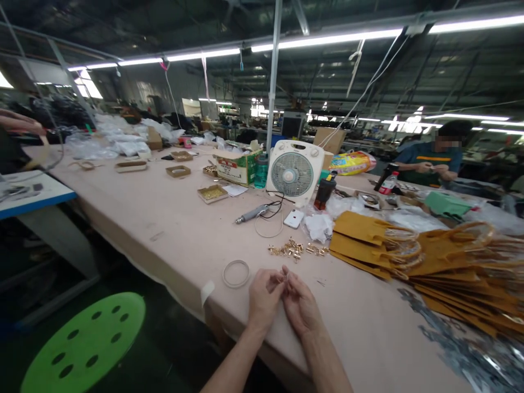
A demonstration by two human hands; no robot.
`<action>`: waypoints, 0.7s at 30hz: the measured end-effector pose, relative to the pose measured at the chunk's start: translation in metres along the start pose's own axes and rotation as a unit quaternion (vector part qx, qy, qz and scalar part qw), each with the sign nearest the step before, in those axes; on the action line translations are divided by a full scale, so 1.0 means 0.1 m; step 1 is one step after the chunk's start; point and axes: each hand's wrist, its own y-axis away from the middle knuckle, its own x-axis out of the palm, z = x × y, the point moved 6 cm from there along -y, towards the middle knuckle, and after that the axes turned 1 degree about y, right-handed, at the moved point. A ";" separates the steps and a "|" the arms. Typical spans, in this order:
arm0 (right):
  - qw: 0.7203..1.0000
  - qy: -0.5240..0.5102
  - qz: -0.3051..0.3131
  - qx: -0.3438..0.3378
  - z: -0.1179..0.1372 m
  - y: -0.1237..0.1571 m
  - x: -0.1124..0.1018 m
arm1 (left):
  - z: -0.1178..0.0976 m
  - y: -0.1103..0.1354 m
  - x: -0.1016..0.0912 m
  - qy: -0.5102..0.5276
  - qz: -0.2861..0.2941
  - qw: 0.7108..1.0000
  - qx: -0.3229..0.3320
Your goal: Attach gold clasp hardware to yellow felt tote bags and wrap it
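Observation:
My left hand (264, 297) and my right hand (301, 303) meet fingertip to fingertip above the near part of the table. Both are closed in a pinch around something too small to make out. A roll of tape or pale ring (236, 273) lies flat just left of my left hand. Beyond my fingers is a loose pile of small gold-coloured metal fittings (292, 248). A few thin pins or wires (321, 282) rest on the cloth to the right of my right hand.
A box fan (291, 172) stands mid-table, with a grey electric screwdriver (251, 214) and a phone (293, 218) before it. Mustard-coloured bag pieces (368, 245) are stacked at right. A green stool (88, 344) is at lower left. Another person (429, 158) sits across the table.

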 end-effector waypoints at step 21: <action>0.999 0.041 0.009 0.009 0.01 0.05 0.10 | 0.02 0.00 -0.02 0.045 -0.016 0.999 -0.023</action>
